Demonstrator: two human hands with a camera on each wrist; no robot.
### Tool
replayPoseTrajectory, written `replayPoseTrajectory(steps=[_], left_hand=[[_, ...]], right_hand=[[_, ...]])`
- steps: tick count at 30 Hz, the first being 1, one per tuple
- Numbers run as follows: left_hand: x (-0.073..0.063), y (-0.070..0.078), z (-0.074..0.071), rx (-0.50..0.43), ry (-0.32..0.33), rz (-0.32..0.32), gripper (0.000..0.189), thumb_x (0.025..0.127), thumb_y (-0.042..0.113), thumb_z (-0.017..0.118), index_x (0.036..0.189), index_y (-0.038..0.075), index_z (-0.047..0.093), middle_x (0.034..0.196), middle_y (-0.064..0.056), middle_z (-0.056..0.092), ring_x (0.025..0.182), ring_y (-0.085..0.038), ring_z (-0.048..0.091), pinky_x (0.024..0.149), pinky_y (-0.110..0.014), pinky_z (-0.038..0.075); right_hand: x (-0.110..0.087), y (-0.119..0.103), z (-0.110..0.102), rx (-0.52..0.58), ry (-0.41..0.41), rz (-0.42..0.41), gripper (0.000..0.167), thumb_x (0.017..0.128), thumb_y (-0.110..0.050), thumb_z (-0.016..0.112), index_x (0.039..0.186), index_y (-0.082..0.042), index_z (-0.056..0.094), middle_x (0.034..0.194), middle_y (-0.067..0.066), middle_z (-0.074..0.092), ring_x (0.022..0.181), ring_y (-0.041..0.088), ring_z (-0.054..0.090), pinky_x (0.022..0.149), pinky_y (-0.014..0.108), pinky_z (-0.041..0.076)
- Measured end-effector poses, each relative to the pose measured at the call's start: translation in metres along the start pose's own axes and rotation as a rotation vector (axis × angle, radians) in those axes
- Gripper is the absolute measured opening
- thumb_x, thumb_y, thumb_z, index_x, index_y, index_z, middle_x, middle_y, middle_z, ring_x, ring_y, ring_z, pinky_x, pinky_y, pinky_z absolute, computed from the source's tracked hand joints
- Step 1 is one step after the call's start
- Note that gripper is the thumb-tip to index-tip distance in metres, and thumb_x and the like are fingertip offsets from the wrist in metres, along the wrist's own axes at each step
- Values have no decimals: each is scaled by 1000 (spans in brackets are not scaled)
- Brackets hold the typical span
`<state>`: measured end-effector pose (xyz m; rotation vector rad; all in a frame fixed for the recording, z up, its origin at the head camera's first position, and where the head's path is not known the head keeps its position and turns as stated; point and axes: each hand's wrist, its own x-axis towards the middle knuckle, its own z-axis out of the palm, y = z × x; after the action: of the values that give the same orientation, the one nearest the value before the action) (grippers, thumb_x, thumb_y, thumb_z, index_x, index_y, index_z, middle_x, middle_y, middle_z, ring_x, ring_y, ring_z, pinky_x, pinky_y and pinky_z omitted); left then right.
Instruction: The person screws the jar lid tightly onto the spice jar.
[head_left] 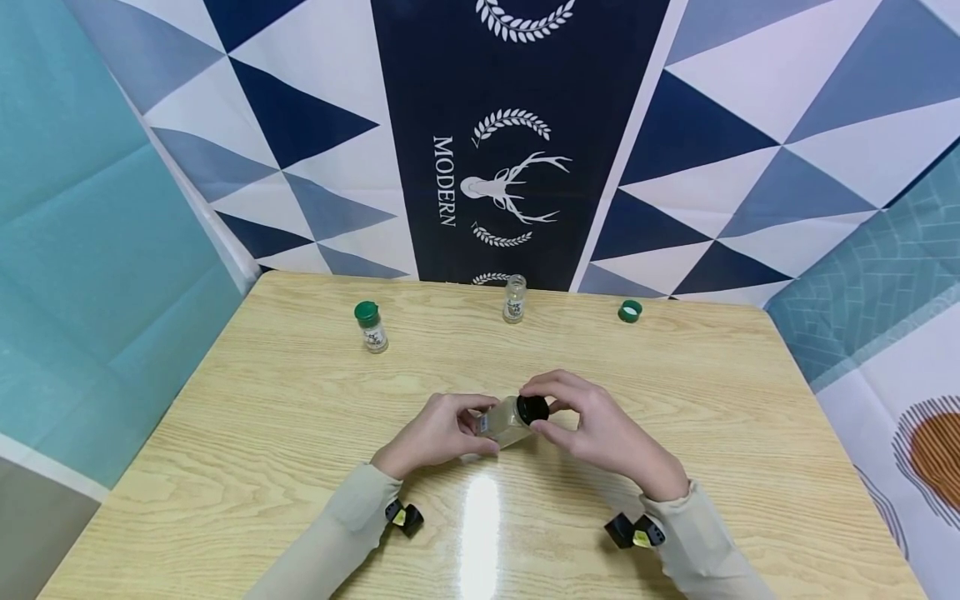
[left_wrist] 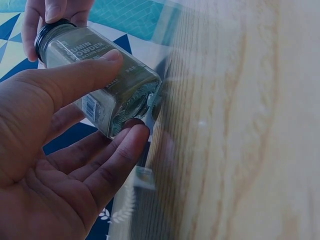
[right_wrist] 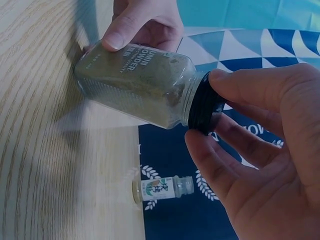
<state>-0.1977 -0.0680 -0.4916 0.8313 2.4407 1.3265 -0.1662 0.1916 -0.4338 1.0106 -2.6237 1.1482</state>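
Note:
A square glass jar of cumin powder (right_wrist: 145, 87) is tilted just above the table, its black cap (right_wrist: 206, 106) toward the right. My left hand (head_left: 437, 429) grips the jar's body near its base, thumb across the label in the left wrist view. With thumb and fingers my right hand (head_left: 600, 425) pinches the black cap, which sits on the jar's neck. Beyond the hands stands a small open glass bottle (head_left: 514, 300) with a label. A green cap (head_left: 630, 311) lies at the back right.
A second small bottle with a green cap (head_left: 371, 327) stands at the back left. The wooden table (head_left: 262, 433) ends at a patterned cloth wall (head_left: 315, 150) behind. A bright light reflection shows on the tabletop near the front.

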Motion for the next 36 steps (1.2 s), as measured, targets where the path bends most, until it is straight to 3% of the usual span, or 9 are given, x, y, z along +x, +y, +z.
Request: replayPoseTrajectory(steps=[9, 19, 36], left_hand=[[0, 0, -1, 0, -5, 0, 58, 82, 23, 90, 135, 14, 68, 112, -4, 76, 82, -5, 68, 74, -22, 59], [1, -1, 0, -2, -4, -5, 61, 81, 23, 90, 136, 12, 68, 114, -5, 76, 84, -5, 69, 76, -22, 59], [0, 2, 0, -13, -3, -11, 59, 81, 21, 90, 135, 13, 69, 112, -6, 76, 83, -6, 69, 75, -22, 59]], right_hand=[[1, -2, -1, -10, -13, 16, 39, 89, -4, 79, 126, -8, 71, 128, 6, 68, 114, 22, 68, 83, 33, 62], [1, 1, 0, -29, 0, -25, 42, 87, 1, 77, 128, -10, 71, 128, 7, 69, 113, 25, 69, 83, 36, 62], [0, -1, -1, -29, -18, 18, 39, 90, -5, 78, 128, -10, 70, 128, 6, 68, 113, 24, 68, 83, 32, 62]])
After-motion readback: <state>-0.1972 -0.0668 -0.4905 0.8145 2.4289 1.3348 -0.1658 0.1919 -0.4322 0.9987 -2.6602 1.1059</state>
